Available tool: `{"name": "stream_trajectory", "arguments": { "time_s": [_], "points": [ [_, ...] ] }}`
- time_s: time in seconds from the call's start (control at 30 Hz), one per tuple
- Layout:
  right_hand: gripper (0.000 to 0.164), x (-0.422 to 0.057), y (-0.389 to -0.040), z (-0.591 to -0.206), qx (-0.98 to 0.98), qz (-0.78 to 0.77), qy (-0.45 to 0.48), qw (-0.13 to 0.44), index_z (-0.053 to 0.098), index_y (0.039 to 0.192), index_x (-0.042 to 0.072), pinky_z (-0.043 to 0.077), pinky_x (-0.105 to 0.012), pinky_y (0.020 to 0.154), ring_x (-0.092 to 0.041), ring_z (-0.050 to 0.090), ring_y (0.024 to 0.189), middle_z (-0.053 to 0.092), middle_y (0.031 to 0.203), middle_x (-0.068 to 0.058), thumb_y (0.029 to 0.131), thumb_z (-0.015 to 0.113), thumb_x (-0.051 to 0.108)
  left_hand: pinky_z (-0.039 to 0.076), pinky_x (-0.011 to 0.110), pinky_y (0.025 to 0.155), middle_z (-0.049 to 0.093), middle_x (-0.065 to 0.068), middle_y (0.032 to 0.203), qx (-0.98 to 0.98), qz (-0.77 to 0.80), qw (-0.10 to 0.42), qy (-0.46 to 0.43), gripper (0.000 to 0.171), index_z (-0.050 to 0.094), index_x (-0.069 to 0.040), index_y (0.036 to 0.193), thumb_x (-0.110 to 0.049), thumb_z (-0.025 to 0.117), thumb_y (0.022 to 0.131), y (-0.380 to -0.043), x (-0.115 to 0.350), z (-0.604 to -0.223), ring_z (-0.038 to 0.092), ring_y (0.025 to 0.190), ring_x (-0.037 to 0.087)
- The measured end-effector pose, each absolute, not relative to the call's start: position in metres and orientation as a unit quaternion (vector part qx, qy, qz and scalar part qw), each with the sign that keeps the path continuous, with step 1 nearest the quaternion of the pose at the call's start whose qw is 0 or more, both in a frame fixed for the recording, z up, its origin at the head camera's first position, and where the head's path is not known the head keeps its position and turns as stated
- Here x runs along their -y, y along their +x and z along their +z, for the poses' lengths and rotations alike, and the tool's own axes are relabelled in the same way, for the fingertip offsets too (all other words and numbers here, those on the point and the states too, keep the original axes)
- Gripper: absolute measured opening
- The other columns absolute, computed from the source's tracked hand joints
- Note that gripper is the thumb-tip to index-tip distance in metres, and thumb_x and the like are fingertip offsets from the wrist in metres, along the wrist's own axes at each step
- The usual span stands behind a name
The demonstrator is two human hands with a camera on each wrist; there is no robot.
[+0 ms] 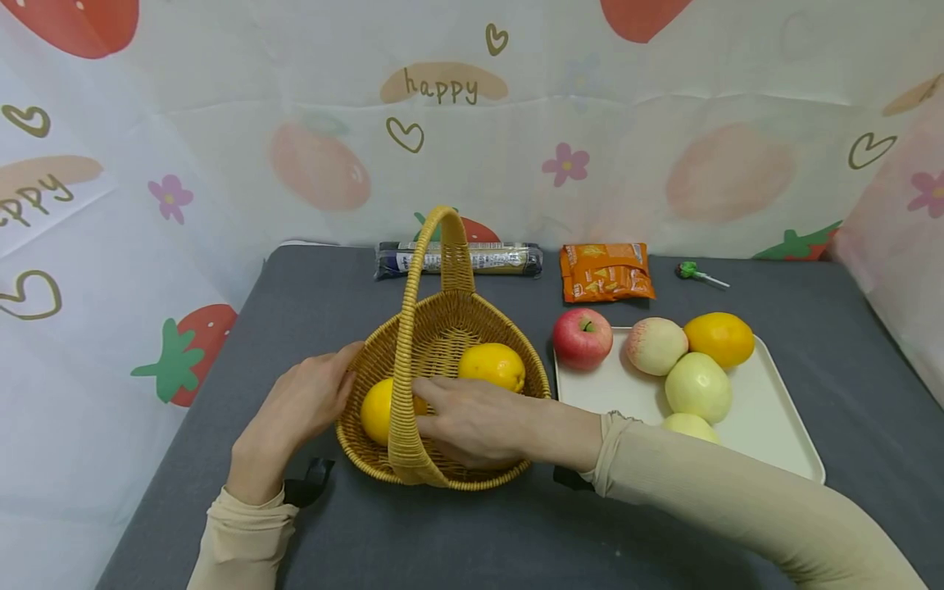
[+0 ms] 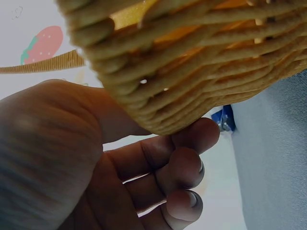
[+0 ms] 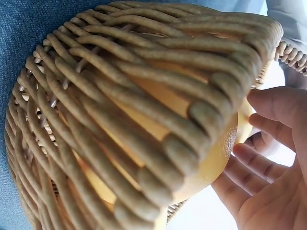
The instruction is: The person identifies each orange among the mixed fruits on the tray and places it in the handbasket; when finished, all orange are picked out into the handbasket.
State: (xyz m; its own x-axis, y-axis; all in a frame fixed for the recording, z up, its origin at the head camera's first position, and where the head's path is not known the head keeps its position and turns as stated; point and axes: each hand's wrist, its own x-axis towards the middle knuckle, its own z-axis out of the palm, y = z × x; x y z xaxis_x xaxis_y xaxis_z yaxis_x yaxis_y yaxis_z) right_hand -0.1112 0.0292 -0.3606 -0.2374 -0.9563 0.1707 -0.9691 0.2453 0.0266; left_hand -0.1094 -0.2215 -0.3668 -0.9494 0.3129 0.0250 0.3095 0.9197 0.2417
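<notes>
A wicker basket (image 1: 479, 483) with a tall arched handle stands on the table. Its left rim lies between the thumb and fingers of my left hand (image 1: 310, 393), which grip it; the left wrist view shows fingers (image 2: 187, 167) under the rim. My right hand (image 1: 479, 422) reaches inside from the right, fingers extended. Those fingertips are right at the left lemon (image 1: 378, 412), which the handle partly hides. Another lemon (image 1: 492, 365) lies farther back, beyond the right hand. Through the weave, the right wrist view shows a yellow lemon (image 3: 216, 158) close to the right fingers (image 3: 244, 167).
A white tray (image 1: 782, 447) on the right bears a red apple (image 1: 583, 338), a peach (image 1: 656, 346), a yellow-orange fruit (image 1: 719, 340) and pale green round fruits (image 1: 697, 387). Behind lie a wrapped long pack (image 1: 494, 259), an orange snack bag (image 1: 606, 272) and a lollipop (image 1: 701, 274).
</notes>
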Motion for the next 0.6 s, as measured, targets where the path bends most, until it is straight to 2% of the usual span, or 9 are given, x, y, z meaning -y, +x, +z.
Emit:
{"name": "stream_trajectory", "arguments": {
  "time_s": [0.17, 0.33, 0.43, 0.6],
  "points": [
    [0.025, -0.029, -0.111, -0.36, 0.786, 0.043, 0.613, 0.07, 0.065, 0.116, 0.022, 0.052, -0.028, 0.083, -0.018, 0.057, 0.097, 0.056, 0.112, -0.007, 0.092, 0.059, 0.017, 0.057, 0.045, 0.071, 0.071, 0.016, 0.107, -0.98, 0.121, 0.005, 0.16, 0.039, 0.053, -0.004, 0.136, -0.011, 0.053, 0.098, -0.109, 0.222, -0.366, 0.068, 0.08, 0.025],
    [0.026, -0.034, -0.112, -0.356, 0.784, 0.052, 0.615, 0.062, 0.064, 0.118, 0.02, 0.054, -0.029, 0.088, -0.019, 0.06, 0.105, 0.055, 0.125, -0.01, 0.093, 0.059, 0.018, 0.056, 0.045, 0.07, 0.071, 0.016, 0.106, -0.98, 0.121, 0.004, 0.16, 0.039, 0.053, -0.004, 0.136, -0.011, 0.053, 0.098, -0.108, 0.222, -0.367, 0.068, 0.081, 0.026],
    [0.032, -0.042, -0.114, -0.351, 0.79, 0.068, 0.607, 0.056, 0.063, 0.123, 0.019, 0.054, -0.029, 0.09, -0.021, 0.062, 0.11, 0.054, 0.132, -0.011, 0.091, 0.06, 0.017, 0.056, 0.045, 0.07, 0.071, 0.016, 0.107, -0.979, 0.122, 0.004, 0.16, 0.039, 0.054, -0.004, 0.136, -0.011, 0.053, 0.098, -0.108, 0.222, -0.367, 0.068, 0.081, 0.026],
    [0.039, -0.068, -0.12, -0.342, 0.805, 0.092, 0.582, 0.065, 0.062, 0.128, 0.019, 0.055, -0.033, 0.09, -0.025, 0.061, 0.113, 0.054, 0.134, -0.012, 0.089, 0.063, 0.014, 0.056, 0.044, 0.069, 0.072, 0.015, 0.106, -0.978, 0.125, 0.003, 0.166, 0.038, 0.054, -0.004, 0.135, -0.011, 0.053, 0.098, -0.109, 0.223, -0.367, 0.066, 0.078, 0.024]
  ]
}}
